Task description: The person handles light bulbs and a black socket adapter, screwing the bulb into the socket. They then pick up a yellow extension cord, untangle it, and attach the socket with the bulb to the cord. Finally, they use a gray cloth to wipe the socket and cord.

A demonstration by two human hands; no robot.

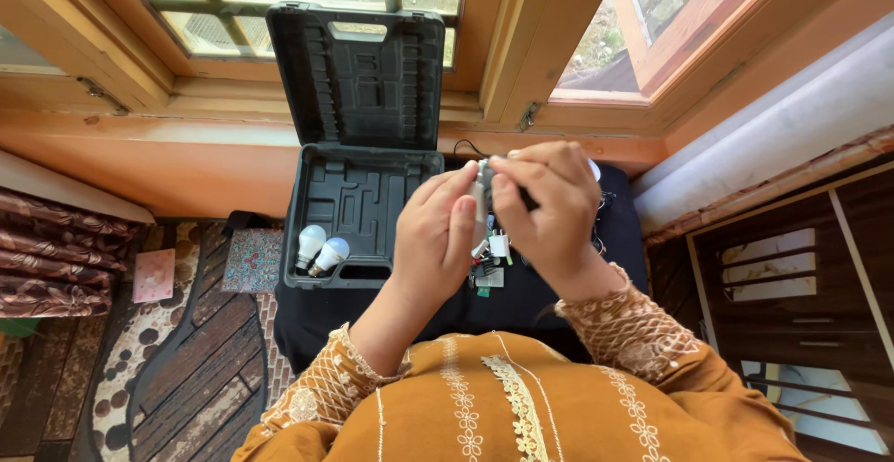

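Note:
My left hand (436, 238) and my right hand (548, 203) meet in front of me, both closed on a small grey part (482, 194) pinched between the fingertips. Its exact kind is hidden by the fingers. Below the hands, small electronic pieces (491, 268), white and green, lie on a dark cloth-covered surface (619, 229). An open black plastic tool case (358, 192) stands to the left of the hands, lid (357, 75) propped against the window. Two white light bulbs (319, 250) lie in the case's lower left corner.
Wooden window frames (484, 61) run along the back. A patterned rug (177, 350) covers the floor at left, with a pink card (154, 274) and a patterned square (252, 260) on it. A dark wooden cabinet (801, 285) stands at right.

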